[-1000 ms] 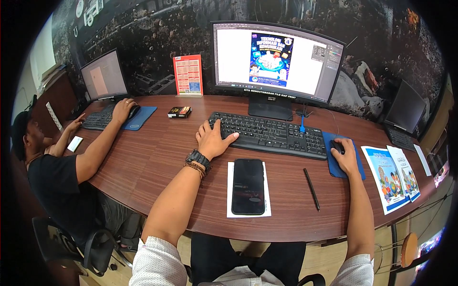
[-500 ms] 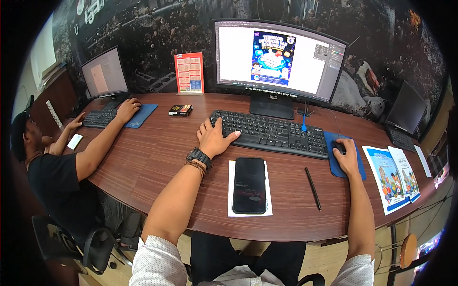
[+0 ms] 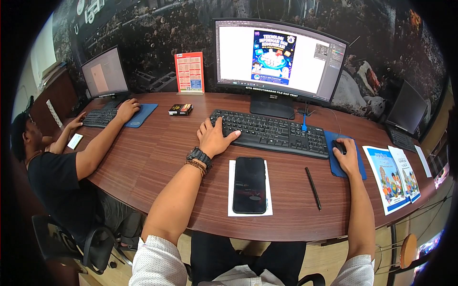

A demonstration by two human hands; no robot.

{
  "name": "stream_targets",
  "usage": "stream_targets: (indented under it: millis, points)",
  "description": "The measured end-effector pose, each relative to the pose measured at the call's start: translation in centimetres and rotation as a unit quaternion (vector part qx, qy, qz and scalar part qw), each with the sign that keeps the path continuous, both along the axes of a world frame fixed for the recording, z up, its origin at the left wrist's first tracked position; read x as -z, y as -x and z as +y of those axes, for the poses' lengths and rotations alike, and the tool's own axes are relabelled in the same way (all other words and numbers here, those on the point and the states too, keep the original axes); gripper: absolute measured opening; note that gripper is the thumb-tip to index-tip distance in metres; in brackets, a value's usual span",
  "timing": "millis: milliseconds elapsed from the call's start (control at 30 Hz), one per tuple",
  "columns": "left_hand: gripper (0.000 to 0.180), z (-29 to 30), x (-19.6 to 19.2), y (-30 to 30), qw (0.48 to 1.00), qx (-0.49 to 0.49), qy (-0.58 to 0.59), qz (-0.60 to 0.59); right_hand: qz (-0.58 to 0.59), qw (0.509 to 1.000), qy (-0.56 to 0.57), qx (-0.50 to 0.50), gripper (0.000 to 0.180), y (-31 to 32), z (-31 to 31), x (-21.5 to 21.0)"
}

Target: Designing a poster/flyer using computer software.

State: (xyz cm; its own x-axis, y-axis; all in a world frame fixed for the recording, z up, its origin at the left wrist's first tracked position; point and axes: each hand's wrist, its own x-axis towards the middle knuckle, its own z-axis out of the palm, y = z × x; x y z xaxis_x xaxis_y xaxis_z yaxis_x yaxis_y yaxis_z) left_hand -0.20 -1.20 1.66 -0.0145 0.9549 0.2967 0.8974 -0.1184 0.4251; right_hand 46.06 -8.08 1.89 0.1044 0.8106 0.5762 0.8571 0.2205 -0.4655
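My left hand point(image 3: 213, 137) rests with spread fingers on the left end of a black keyboard point(image 3: 274, 133); a black watch and a bead bracelet circle that wrist. On a blue mouse pad point(image 3: 336, 167), my right hand point(image 3: 348, 157) is wrapped over a black computer mouse point(image 3: 339, 147). Behind the keyboard, a wide monitor point(image 3: 234, 52) displays a dark blue cover design on a white work area. Between my forearms a black smartphone point(image 3: 250, 186) lies on a white paper point(image 3: 231, 200). Right of it is a black stylus-like pen point(image 3: 313, 188).
Printed booklets point(image 3: 389, 183) lie right of the mouse pad. A small dark box point(image 3: 181, 110) and an upright red-bordered calendar-like card point(image 3: 190, 74) stand left of the monitor. At far left a co-worker point(image 3: 57, 181) uses another computer. A second monitor point(image 3: 407, 107) stands far right.
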Motion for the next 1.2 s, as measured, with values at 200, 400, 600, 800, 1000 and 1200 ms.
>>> stream_targets:
  millis: [200, 400, 600, 800, 1000, 1200]
  points:
    - [0.097, -0.15, -0.19, -0.05, 1.0, -0.001, 0.006, 0.003, 0.001, 1.0, -0.001, -0.005, 0.035, -0.03, -0.01, -0.03]
    - [0.097, -0.15, -0.2, 0.0, 1.0, 0.004, 0.005, -0.004, -0.008, 1.0, -0.001, 0.0, 0.035, -0.15, 0.11, 0.07]
    - [0.097, -0.15, -0.2, -0.04, 1.0, 0.004, 0.001, -0.007, -0.006, 1.0, -0.005, -0.009, 0.035, -0.09, 0.02, -0.03]
    - [0.098, -0.09, -0.2, -0.02, 1.0, 0.006, 0.007, -0.008, -0.009, 1.0, -0.006, -0.004, 0.034, -0.04, 0.02, 0.0]
    - [0.097, -0.19, -0.28, 0.02, 1.0, 0.006, 0.007, -0.007, -0.002, 1.0, 0.001, 0.001, 0.035, 0.05, -0.03, -0.04]
    - [0.097, -0.15, -0.23, -0.03, 1.0, 0.006, 0.005, -0.007, 0.005, 1.0, 0.002, -0.002, 0.035, -0.07, 0.01, 0.03]
